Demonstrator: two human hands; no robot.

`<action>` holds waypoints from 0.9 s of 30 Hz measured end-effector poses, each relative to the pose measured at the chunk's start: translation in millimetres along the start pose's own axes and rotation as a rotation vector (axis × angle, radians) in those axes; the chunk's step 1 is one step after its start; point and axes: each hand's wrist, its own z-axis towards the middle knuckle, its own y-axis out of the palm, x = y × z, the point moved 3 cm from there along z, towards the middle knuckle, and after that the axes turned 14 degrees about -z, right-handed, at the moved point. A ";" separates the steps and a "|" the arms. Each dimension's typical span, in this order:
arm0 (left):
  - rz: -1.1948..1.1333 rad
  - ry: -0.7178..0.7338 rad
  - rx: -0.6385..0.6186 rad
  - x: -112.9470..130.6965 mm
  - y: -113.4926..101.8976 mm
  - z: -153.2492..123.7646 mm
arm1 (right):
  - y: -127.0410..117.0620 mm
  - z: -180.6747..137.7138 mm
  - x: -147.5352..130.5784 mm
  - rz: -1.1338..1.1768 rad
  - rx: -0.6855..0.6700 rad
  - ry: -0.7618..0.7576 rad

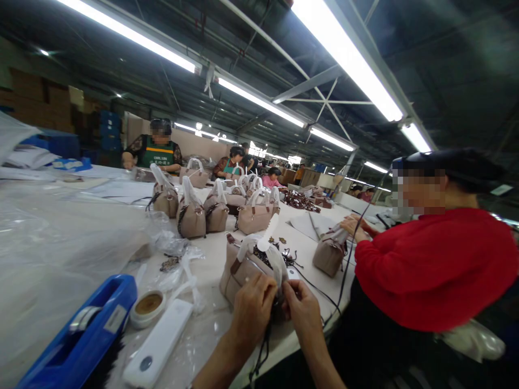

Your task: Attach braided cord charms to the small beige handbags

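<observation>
A beige handbag [243,265] with brown trim stands on the table in front of me. White wrapping covers its handles, and dark patterned fabric shows in its opening. My left hand [253,300] is closed at the bag's near end, fingertips pinched by the base of a wrapped handle. Just right of it, my right hand [302,305] pinches at the same end. Both grip the bag there, but the exact part between the fingertips is hidden. A black cord [263,348] dangles below my hands. A white plastic strip [268,233] sticks up above the bag's opening.
Blue tape dispenser [81,335], tape roll [148,308] and long white device [158,343] lie at left. Several wrapped handbags [192,213] stand beyond. At right, a co-worker in a red top [430,270] handles another bag [329,254]. A black cable [348,270] hangs between us.
</observation>
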 end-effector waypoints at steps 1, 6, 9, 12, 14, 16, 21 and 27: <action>0.001 0.029 -0.036 3.5 5.8 -8.1 | -1.0 -0.6 3.2 0.053 -0.002 0.008; -0.027 -0.005 -0.208 -3.5 34.2 -28.9 | -9.6 -5.4 10.7 0.107 0.018 -0.031; -0.032 -0.051 -0.242 -12.7 40.3 -28.3 | -17.5 -10.3 6.2 0.002 0.017 -0.075; -0.028 -0.038 -0.261 -14.7 38.3 -27.0 | -28.4 -15.6 -3.7 -0.159 0.068 -0.151; -0.029 -0.014 -0.282 -13.1 35.1 -27.0 | -34.8 -17.8 -9.2 -0.203 0.124 -0.178; -0.040 0.005 -0.316 -10.7 32.1 -27.0 | -37.0 -17.3 -10.3 -0.143 0.133 -0.136; -0.025 0.097 -0.408 -2.8 28.1 -23.6 | -26.6 -7.0 -1.4 0.471 0.042 0.076; -0.012 0.140 -0.402 -9.6 30.1 -15.2 | -27.6 -1.1 5.0 0.801 0.124 0.112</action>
